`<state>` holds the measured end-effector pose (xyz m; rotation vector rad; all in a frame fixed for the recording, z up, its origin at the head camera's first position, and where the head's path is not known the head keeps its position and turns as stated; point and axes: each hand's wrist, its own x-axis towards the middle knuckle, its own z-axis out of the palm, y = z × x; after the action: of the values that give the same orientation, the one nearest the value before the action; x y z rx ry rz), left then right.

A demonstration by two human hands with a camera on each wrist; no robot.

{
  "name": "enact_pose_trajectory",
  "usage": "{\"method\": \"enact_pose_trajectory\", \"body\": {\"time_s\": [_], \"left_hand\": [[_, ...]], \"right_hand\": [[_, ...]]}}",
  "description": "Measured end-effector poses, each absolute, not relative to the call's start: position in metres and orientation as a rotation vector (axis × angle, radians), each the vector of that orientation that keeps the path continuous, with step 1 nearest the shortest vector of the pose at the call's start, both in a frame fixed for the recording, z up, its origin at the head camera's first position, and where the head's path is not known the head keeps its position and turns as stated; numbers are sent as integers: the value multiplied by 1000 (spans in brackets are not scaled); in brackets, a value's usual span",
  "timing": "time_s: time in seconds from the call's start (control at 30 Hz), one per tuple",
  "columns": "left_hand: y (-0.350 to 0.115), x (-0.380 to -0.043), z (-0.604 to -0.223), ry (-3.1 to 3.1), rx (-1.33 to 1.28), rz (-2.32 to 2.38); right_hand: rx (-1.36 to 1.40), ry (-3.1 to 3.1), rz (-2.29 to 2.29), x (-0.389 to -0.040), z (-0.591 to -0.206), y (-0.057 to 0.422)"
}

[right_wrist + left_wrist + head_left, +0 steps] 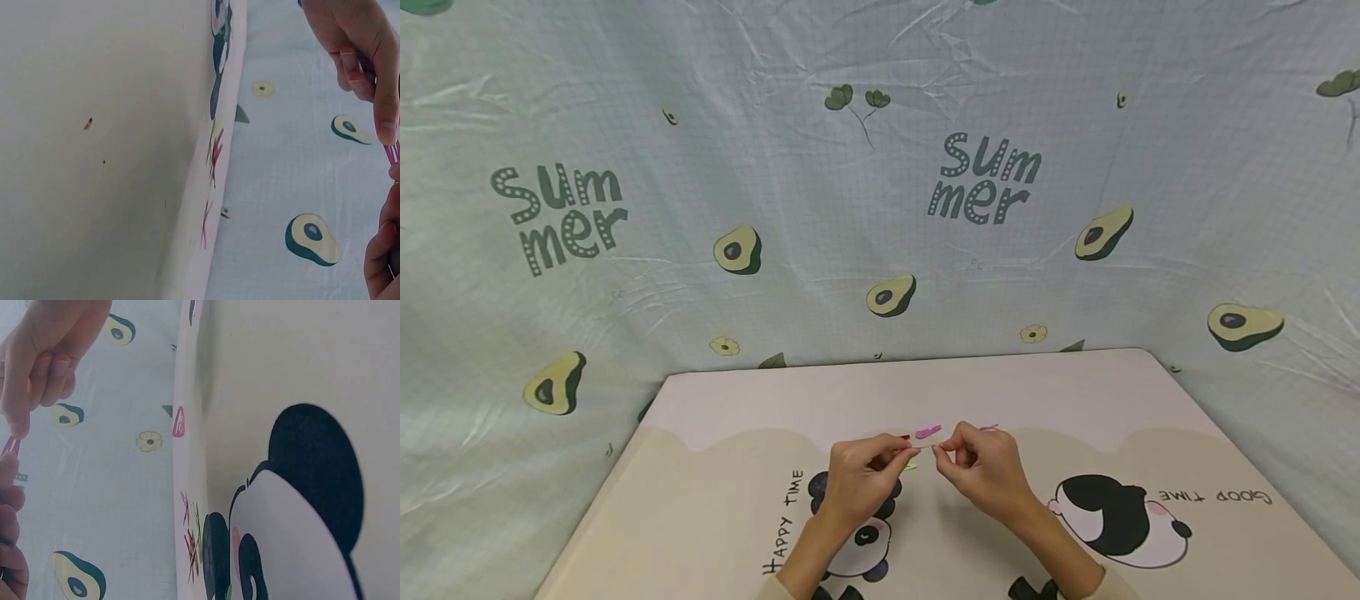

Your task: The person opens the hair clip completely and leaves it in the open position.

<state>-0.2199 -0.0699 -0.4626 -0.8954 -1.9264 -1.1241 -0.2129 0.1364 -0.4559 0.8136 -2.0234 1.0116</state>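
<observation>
Between the two hands, a small pink hair clip (11, 445) is held at both ends, fingertips close together over the far part of the table. My left hand (867, 482) pinches one end between thumb and forefinger. My right hand (988, 473) pinches the other end the same way, its remaining fingers curled in. In the right wrist view the slotted pink clip (392, 153) shows between the fingertips. On the table just beyond the hands lies a pink clip (928, 432). Red pieces (904, 437) and a green piece (912, 467) are partly hidden behind the left hand.
More thin pink pieces (989, 427) lie beyond the right hand. The table (700, 500) has a cover printed with a panda, a dog and lettering. A pale curtain (820, 183) with avocado prints hangs behind it and at both sides.
</observation>
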Motion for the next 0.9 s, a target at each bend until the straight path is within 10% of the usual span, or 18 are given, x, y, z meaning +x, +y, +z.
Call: {"method": "enact_pose_trajectory", "body": {"time_s": [0.9], "left_hand": [[-68, -219, -465, -1915, -878, -1163]], "right_hand": [[803, -2021, 999, -212, -456, 135]]}}
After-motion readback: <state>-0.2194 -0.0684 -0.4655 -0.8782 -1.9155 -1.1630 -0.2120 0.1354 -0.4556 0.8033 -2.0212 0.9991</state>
